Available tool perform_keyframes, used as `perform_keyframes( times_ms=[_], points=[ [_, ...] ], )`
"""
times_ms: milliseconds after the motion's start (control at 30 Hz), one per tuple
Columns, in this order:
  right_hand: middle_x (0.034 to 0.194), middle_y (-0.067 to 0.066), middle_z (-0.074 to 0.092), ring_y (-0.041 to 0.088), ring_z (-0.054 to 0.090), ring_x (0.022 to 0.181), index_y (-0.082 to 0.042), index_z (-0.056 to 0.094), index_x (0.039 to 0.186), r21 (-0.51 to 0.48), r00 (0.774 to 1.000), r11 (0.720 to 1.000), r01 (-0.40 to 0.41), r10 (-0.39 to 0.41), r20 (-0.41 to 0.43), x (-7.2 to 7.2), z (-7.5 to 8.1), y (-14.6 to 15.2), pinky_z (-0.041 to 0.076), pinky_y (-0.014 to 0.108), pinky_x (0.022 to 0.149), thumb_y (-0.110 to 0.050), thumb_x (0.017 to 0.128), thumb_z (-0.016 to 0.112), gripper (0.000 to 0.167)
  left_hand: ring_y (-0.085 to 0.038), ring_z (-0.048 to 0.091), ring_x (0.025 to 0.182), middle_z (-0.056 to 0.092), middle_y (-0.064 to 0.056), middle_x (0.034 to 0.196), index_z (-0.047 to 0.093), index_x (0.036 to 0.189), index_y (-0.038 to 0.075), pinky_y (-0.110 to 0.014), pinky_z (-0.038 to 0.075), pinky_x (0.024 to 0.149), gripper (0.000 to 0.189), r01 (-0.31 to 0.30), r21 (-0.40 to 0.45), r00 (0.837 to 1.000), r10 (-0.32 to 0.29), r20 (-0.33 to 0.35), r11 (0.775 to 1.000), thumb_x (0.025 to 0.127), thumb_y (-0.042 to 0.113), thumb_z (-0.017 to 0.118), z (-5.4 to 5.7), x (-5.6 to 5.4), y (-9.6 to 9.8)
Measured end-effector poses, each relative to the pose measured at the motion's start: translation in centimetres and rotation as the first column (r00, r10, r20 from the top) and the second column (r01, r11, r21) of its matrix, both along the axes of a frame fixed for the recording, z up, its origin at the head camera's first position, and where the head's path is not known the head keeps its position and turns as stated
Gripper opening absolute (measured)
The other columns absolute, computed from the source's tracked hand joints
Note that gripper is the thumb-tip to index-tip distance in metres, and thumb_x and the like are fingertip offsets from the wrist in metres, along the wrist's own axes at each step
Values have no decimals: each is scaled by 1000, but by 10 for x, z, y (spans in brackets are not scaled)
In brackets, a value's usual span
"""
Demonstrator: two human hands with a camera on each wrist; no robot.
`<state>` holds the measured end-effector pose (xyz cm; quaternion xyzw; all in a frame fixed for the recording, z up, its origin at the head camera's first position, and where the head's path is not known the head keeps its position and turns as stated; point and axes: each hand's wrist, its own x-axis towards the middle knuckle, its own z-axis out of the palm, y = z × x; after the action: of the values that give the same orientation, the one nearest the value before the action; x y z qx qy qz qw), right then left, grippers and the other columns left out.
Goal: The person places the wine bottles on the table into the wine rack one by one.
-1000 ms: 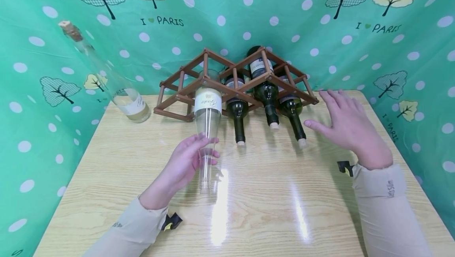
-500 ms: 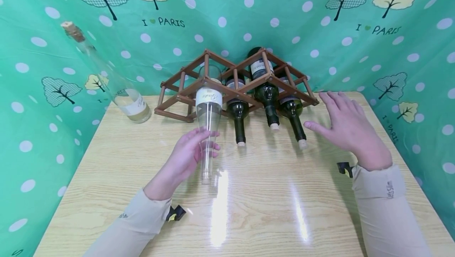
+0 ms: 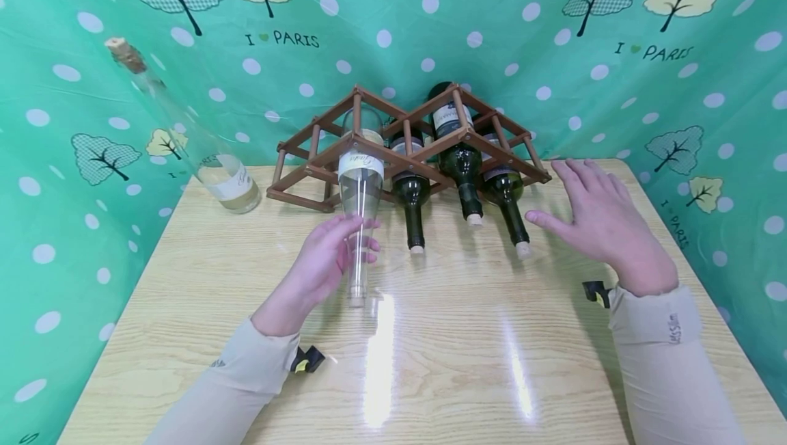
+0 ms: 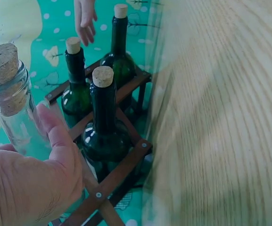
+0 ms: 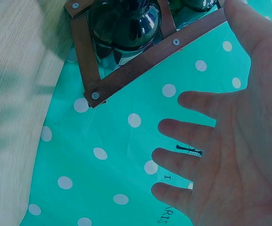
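Observation:
My left hand point(image 3: 328, 253) grips the neck of a clear glass bottle point(image 3: 361, 189), its thumb over the top and fingertips showing on the far side. The bottle's labelled body lies in an upper left opening of the brown wooden wine rack point(image 3: 320, 158). In the left wrist view a cork point(image 4: 1, 63) plugs the mouth of this bottle. My right hand point(image 3: 599, 216) is spread with straight fingers beside the rack's right end and holds nothing. Three dark green bottles point(image 3: 410, 189) lie in the rack, their corked necks toward me.
Another clear bottle point(image 3: 227, 182) with a cork stands upright at the table's back left corner. Behind and at both sides of the wooden table point(image 3: 455, 342) hangs a green polka-dot cloth point(image 3: 393, 14).
My left hand has moved forward, sliding the clear bottle deeper into the rack; its mouth is farther from me. The right hand has stayed nearly still.

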<state>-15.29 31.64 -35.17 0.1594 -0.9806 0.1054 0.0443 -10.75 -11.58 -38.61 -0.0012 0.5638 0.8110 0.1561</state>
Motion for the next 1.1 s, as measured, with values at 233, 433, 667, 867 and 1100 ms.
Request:
perform_keyframes(
  times_ms=[233,433,667,867,1100],
  points=[
    [168,30,24,55,18,154,-4,19,169,3,1000,1000,-1,1,-2,1,0,0,11,75,121,-69,100,59,103,-15,69,84,64,-12,127,47,145,-5,-27,62,76,40,7,17,1000,-7,-4,1000,112,18,51,1,-4,0],
    [168,30,25,54,18,154,-6,17,170,3,1000,1000,-1,1,-1,1,0,0,11,75,121,-69,100,58,103,-14,69,83,63,-12,129,46,149,-3,-26,62,74,44,2,17,1000,-2,6,1000,113,20,51,2,-8,-1],
    [169,30,24,54,17,155,-6,16,170,0,1000,1000,-1,1,12,0,1,0,10,74,122,-69,100,57,103,-14,70,82,65,-11,128,46,148,-3,-25,62,73,44,-10,18,1000,9,28,1000,113,23,52,4,-10,0],
    [169,29,24,54,17,155,-7,16,170,0,1000,1000,-2,2,15,0,2,-1,10,74,122,-70,100,57,103,-15,70,82,66,-9,124,49,147,-1,-27,62,75,42,-17,32,1000,16,24,999,113,23,52,5,-13,0],
    [169,29,25,54,18,155,-6,17,170,0,1000,1000,-4,4,9,0,2,-2,12,74,121,-70,100,57,103,-14,70,80,69,-8,121,51,145,-4,-26,62,73,42,-22,31,999,22,26,999,113,24,53,5,-19,-1]
  ],
)
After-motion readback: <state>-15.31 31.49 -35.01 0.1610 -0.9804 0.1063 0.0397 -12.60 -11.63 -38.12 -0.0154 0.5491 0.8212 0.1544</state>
